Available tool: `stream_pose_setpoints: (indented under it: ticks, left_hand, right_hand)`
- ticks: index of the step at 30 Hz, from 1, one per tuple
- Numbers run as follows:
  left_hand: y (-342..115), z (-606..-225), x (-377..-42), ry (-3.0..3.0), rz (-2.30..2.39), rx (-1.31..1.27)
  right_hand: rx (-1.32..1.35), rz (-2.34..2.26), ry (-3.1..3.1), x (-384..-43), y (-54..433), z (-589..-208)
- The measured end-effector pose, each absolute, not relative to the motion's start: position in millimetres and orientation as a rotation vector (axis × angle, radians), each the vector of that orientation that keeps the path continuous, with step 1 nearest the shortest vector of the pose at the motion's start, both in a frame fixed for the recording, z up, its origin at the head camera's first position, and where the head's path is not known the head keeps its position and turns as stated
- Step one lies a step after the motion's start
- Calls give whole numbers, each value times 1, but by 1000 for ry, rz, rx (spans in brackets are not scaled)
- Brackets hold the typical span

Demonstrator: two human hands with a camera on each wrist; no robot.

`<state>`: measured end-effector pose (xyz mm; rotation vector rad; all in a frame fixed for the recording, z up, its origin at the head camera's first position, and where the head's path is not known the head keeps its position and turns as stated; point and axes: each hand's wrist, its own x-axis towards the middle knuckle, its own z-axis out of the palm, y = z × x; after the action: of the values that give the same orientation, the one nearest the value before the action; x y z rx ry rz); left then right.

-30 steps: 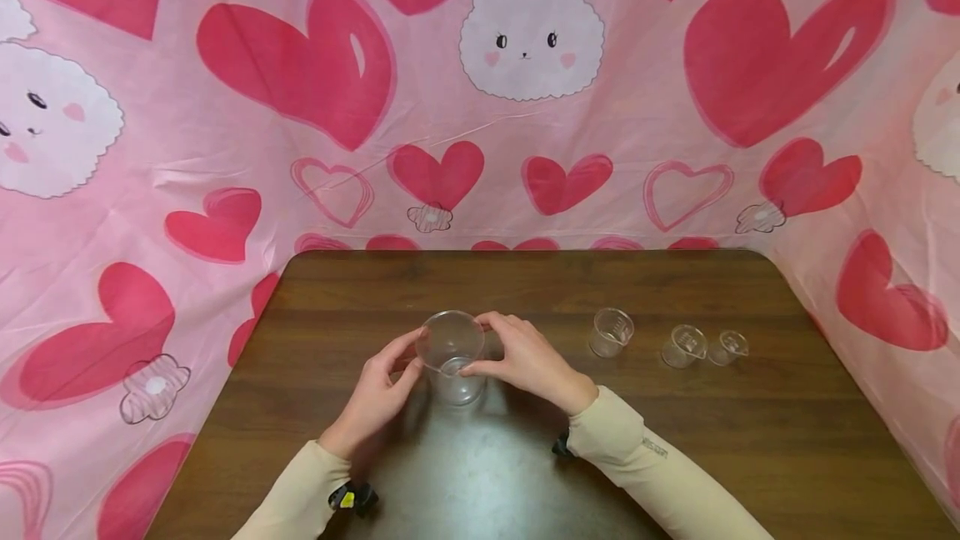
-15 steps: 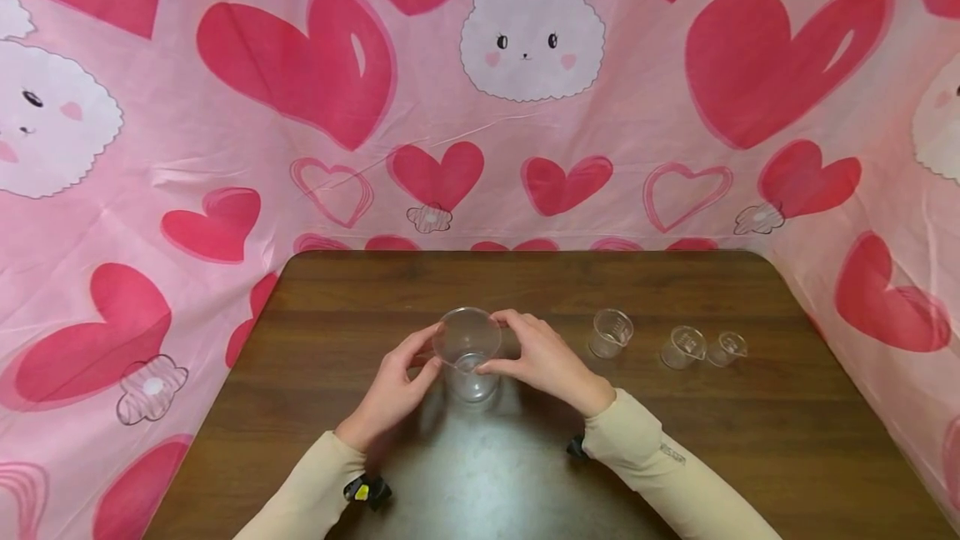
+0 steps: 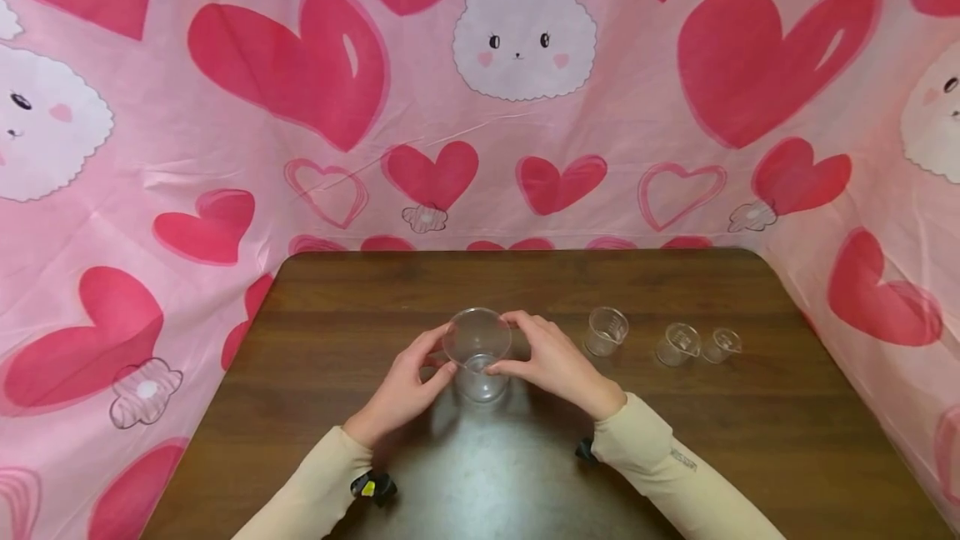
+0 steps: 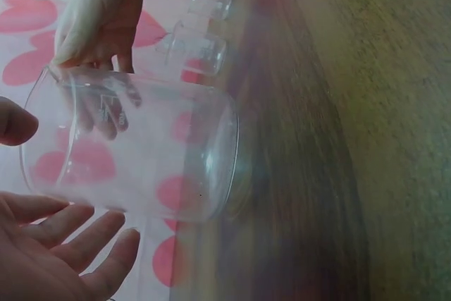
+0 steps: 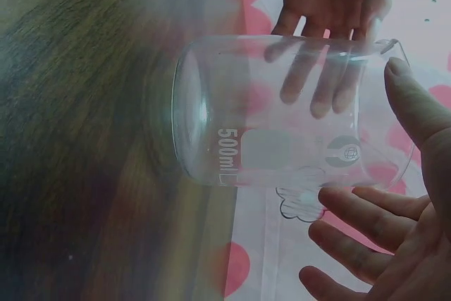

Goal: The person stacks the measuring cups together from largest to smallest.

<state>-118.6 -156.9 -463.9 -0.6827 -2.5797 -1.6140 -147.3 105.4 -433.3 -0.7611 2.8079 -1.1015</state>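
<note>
A large clear glass beaker point(image 3: 480, 357), upright and marked 500 ml point(image 5: 227, 147), is between my two hands. My left hand point(image 3: 408, 382) holds its left side near the rim, thumb toward me and fingers farther back. On the opposite side, my right hand point(image 3: 558, 361) holds the upper wall, with the thumb by the pouring spout and the fingers round the far rim. Nothing shows inside the glass. Its base is at or just above the table; I cannot tell if they touch.
Three smaller beakers stand to the right on the brown wooden table point(image 3: 360, 286): a larger one point(image 3: 606, 332), a middle one point(image 3: 678, 345) and the smallest point(image 3: 722, 346). A pink cloth point(image 3: 420, 123) with hearts and rabbits hangs behind and beside the table.
Both hands have shifted the large beaker a short way to the right, toward the smaller ones. My hold on it looks the same. The smaller beakers have stayed put.
</note>
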Motion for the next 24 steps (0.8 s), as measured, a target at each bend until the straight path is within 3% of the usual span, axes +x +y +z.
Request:
stream_pose_setpoints:
  ticks: [24]
  left_hand:
    - [-127,-464,-129,-2603,-1698,-677]
  right_hand:
    - [-750,-1169,2857,-143,131,-440]
